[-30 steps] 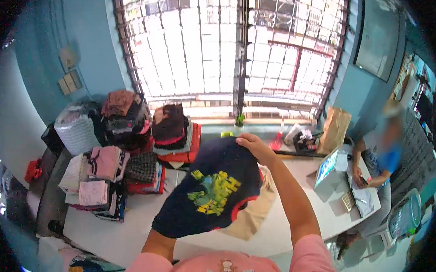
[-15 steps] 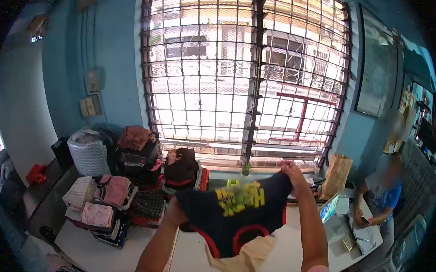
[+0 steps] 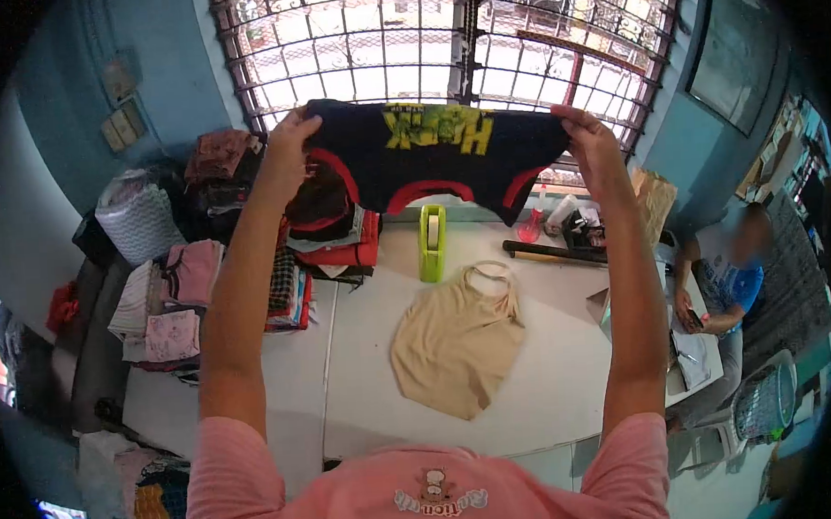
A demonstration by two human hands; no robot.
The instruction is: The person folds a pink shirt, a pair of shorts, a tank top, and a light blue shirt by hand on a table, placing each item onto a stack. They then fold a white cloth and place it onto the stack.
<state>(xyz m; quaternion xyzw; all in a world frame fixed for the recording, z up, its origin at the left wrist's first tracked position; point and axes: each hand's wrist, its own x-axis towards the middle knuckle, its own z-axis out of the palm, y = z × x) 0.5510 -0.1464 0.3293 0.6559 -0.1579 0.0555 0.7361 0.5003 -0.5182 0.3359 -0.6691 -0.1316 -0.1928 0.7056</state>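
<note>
Stretched between my hands is a dark navy sleeveless shirt (image 3: 439,164) with red trim and a yellow-green print, its neck and arm openings hanging downward. My left hand (image 3: 294,139) pinches one corner of its hem; my right hand (image 3: 593,142) grips the opposite corner. Both arms are raised, so the shirt hangs in front of the barred window. Below it, a beige halter top (image 3: 458,347) lies spread on the white table (image 3: 366,394). A lime-green tape dispenser (image 3: 431,249) stands just beyond the beige top.
Folded clothes (image 3: 171,310) are stacked at the left, with more piles behind my left arm. A black rod (image 3: 556,252), a pink bottle (image 3: 530,225) and a paper bag (image 3: 654,205) are at the back right. A person (image 3: 726,262) sits at the right, holding a phone.
My hands have lifted the navy shirt higher and pulled it taut. It no longer covers the beige top on the table. My view has tilted downward.
</note>
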